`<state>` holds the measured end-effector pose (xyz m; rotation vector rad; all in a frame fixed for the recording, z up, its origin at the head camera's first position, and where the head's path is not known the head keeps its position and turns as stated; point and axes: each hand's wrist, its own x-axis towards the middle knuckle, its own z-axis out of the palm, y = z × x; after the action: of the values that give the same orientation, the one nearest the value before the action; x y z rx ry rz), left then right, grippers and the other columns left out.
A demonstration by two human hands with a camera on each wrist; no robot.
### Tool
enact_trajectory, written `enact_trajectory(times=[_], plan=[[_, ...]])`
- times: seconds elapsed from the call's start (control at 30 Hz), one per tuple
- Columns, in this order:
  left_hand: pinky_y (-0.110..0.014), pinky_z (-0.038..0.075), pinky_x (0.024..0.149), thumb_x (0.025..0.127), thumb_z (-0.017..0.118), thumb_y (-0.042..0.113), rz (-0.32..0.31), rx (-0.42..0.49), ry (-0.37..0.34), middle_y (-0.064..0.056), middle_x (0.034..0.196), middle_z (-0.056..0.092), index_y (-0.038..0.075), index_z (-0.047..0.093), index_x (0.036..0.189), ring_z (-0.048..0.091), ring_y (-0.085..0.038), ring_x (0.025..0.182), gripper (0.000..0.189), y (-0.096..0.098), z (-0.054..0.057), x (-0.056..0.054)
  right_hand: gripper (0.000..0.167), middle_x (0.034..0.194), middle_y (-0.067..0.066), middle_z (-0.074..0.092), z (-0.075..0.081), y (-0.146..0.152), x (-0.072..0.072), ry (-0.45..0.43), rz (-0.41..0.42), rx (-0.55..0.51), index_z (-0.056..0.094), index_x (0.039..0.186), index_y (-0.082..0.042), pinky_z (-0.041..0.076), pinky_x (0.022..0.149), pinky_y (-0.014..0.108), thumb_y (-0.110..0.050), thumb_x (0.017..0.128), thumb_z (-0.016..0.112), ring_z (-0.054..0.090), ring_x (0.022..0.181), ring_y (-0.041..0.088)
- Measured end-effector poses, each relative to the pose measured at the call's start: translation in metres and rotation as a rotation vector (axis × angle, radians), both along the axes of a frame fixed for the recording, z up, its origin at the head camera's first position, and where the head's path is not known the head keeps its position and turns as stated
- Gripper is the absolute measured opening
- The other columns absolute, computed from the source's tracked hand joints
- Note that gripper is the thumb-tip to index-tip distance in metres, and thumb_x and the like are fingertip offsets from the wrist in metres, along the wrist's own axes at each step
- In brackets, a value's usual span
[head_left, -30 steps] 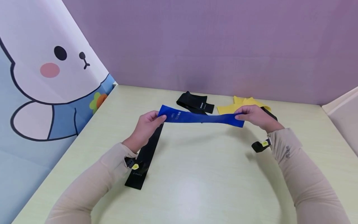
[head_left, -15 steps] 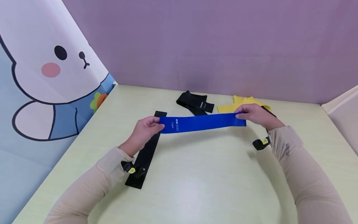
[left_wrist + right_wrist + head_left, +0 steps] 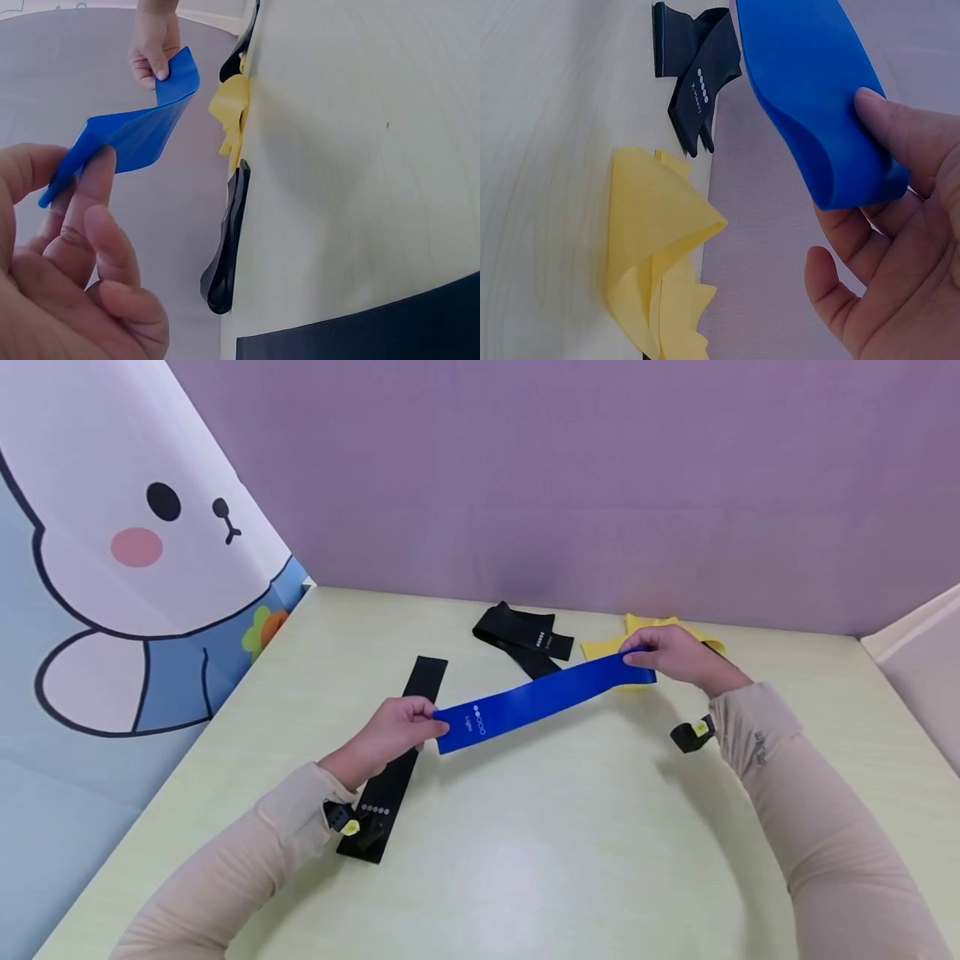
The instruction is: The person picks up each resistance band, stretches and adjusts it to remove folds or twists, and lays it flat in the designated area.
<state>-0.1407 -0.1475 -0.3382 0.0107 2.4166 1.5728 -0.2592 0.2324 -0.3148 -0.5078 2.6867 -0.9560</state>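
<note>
A blue resistance band (image 3: 536,697) printed "Light" is stretched out flat above the table between both hands, its left end lower than its right. My left hand (image 3: 386,735) pinches the left end between thumb and fingers. The other end is pinched by my right hand (image 3: 675,656), as the right wrist view shows with the thumb on top of the blue loop (image 3: 840,135). Beneath the left hand and wrist a black band (image 3: 401,768) lies flat on the table. Behind the right hand sits a crumpled yellow band (image 3: 656,247), partly hidden in the head view.
A folded black band (image 3: 525,631) lies near the back of the pale table (image 3: 540,860). In the left wrist view another dark band (image 3: 238,45) shows beyond the yellow one. A purple panel (image 3: 570,485) rises at the rear, a cartoon-printed panel (image 3: 97,677) at the left.
The blue band's left end has come down and toward me with my left hand, and its printed face has turned into view. My right hand has risen slightly.
</note>
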Motion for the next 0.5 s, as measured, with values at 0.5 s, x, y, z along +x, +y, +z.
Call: enact_trajectory(times=[0.5], plan=[[-0.036,0.048,0.071,0.092,0.061,0.012,-0.146,-0.052,-0.012,-0.011,0.083,0.072,-0.006,0.072,0.094,0.059,-0.021,0.083,0.021,0.002,-0.006,0.009,0.022,0.108,0.019,0.064,0.003,-0.018,-0.008,0.076,0.03,0.105,0.064,0.114,0.003,0.045,0.085,0.046,-0.007,0.097,0.055,0.058,0.091,0.029]])
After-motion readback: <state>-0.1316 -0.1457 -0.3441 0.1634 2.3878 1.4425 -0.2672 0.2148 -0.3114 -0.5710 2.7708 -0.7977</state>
